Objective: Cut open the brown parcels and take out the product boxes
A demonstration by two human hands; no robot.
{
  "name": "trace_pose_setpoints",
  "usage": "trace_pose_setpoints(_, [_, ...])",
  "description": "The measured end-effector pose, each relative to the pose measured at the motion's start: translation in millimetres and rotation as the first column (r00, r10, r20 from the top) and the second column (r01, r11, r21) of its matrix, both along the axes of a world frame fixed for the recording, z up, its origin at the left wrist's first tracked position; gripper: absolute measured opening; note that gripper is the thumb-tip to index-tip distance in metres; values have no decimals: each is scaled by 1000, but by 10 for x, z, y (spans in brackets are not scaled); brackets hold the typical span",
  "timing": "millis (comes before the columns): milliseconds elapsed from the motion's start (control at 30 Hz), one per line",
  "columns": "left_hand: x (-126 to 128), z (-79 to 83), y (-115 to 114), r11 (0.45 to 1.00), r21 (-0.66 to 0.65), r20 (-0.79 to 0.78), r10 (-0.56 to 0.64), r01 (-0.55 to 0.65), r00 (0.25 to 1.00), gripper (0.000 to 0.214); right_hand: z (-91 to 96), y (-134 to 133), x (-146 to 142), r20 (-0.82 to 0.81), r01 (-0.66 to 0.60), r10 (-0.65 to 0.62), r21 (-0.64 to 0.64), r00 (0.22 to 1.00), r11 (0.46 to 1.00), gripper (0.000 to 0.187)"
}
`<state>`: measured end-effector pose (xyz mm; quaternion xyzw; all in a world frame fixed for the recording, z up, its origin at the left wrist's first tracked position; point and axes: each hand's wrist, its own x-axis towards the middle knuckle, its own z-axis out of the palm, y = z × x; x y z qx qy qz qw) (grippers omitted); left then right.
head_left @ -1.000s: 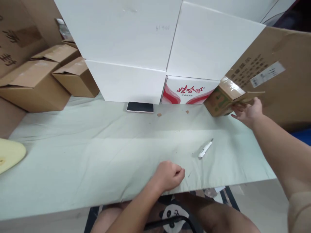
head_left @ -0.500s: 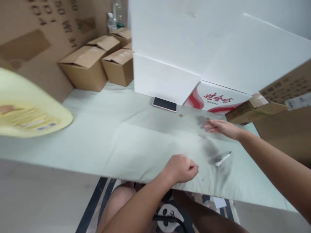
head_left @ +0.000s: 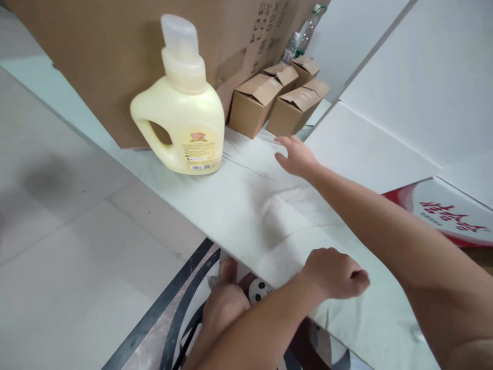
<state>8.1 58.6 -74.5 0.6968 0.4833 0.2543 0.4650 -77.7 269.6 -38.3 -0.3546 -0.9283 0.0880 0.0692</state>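
Note:
My left hand (head_left: 336, 273) is curled into a fist above the front edge of the cloth-covered table (head_left: 246, 185); whatever may be inside is hidden. Farther back, my right hand (head_left: 296, 156) is stretched out, thumb and fingers apart, with nothing in it. It is nearest to the small brown cardboard boxes (head_left: 295, 114) and appears in front of them. To its left stands a pale yellow laundry detergent bottle (head_left: 198, 121), upright, with a translucent cap and a side handle. A gap separates bottle and hand.
A large cardboard box (head_left: 115, 67) rises behind the detergent. Clear plastic bottles (head_left: 304, 37) stand beyond the small boxes. White panels (head_left: 404, 118) and a red-and-white carton (head_left: 450, 210) are on the right. Tiled floor (head_left: 77, 216) lies to the left.
The view has swung left, bringing the whole detergent bottle into sight; the phone and white pen have left it. My right hand has moved left across the table. My left hand remains a fist.

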Motion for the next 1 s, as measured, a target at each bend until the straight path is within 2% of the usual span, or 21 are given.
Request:
trace_pose_setpoints(67, [-89,0,32,999,-21,43,50,-49,998,38,-14,308,-548,-79,-50,59,116,995,992,61])
trace_pose_setpoints(133, [-164,5,68,997,-55,27,58,-56,998,30,-74,624,-980,-147,-74,101,174,984,982,64])
trace_pose_setpoints(233, [-251,22,114,998,-68,-50,-5,2,999,11,-176,971,-1370,-147,-46,69,159,987,986,67])
trace_pose_setpoints(333, [-298,30,124,999,-48,-74,-29,25,997,16,-191,1082,-1465,-35,-22,29,176,999,984,69])
trace_pose_setpoints(467, [-292,12,89,994,-86,-8,68,-69,998,26,-82,955,-1246,43,-63,55,221,998,973,65])
trace_pose_setpoints(600, [-281,18,44,965,-19,95,260,-260,961,38,71,577,-669,33,-101,96,256,995,962,66])
trace_pose_setpoints(700, [-342,42,2,885,53,124,455,-463,882,42,185,92,70,24,-103,101,289,995,952,65])
trace_pose_setpoints(800, [-468,32,-55,714,214,176,644,-667,745,45,232,-532,1106,7,-75,77,310,997,948,54])
trace_pose_setpoints(900, [-567,-17,-76,466,364,329,746,-806,579,42,123,-1206,2285,-144,106,-68,276,987,955,36])
trace_pose_setpoints(933, [-568,-35,-64,398,384,385,751,-833,537,40,48,-1422,2647,-263,194,-127,251,957,948,33])
trace_pose_setpoints(967, [-546,-53,-42,355,396,431,742,-847,513,36,-41,-1623,2968,-391,318,-229,180,892,931,34])
trace_pose_setpoints(1000, [-499,-68,-12,344,408,465,719,-845,517,30,-139,-1807,3235,-528,426,-315,101,789,899,33])
